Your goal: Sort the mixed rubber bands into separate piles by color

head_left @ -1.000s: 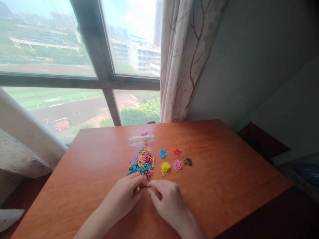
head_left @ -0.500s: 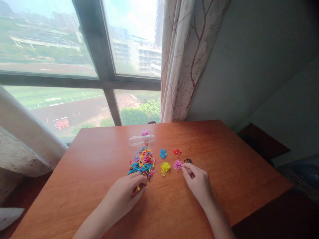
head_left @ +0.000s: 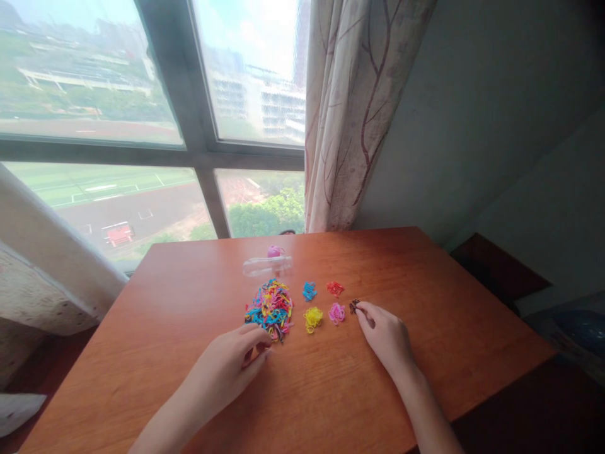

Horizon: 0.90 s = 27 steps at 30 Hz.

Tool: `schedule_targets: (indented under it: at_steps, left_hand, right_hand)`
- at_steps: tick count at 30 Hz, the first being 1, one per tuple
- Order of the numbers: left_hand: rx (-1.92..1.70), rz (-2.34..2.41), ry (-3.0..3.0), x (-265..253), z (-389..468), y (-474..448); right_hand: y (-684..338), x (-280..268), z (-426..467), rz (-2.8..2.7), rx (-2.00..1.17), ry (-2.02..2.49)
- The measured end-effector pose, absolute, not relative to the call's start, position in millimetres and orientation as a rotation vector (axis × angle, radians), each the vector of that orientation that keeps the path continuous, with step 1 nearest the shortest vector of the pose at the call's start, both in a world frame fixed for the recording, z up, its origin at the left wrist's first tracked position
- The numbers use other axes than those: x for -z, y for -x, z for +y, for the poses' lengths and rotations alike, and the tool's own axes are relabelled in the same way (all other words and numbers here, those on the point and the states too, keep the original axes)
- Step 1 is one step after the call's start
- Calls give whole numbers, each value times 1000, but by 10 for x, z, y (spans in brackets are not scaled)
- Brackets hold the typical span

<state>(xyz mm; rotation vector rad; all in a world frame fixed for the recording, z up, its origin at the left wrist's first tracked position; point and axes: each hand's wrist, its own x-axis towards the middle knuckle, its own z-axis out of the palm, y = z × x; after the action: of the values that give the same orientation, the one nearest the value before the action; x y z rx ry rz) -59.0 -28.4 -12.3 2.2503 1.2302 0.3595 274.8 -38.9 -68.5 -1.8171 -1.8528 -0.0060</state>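
Note:
A mixed heap of small coloured rubber bands [head_left: 269, 306] lies left of centre on the table. My left hand [head_left: 239, 353] is at its near edge, fingers curled toward the thumb; what they hold, if anything, I cannot make out. My right hand [head_left: 385, 331] pinches at the small pile of black rubber bands [head_left: 354, 306], a dark band at its fingertips. Left of it are piles of pink rubber bands [head_left: 337, 313] and yellow rubber bands [head_left: 312, 319]. Behind these sit blue rubber bands [head_left: 309, 291] and red rubber bands [head_left: 335, 289].
Behind the mixed heap, a clear plastic container [head_left: 267, 266] lies on its side, with a pink object [head_left: 274, 251] beside it. The wooden table [head_left: 179, 302] meets a window, with a patterned curtain [head_left: 347, 126] at its right.
My right hand has moved right, from over the pink pile to the black pile, carrying a dark band. My left hand has shifted slightly left; the yellow band seen by its fingers no longer shows.

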Motion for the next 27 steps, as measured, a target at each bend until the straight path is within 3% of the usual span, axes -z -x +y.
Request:
schedule_targets:
  at_steps: [16,27]
  left_hand:
    - [-28,1416,-2302,148,-337,615]
    - [30,1417,-2342,141,-312,570]
  right_hand:
    - [-1499,421,-423,-2084,-423,1418]
    - [-1490,563,-502,-2117,-509,1481]
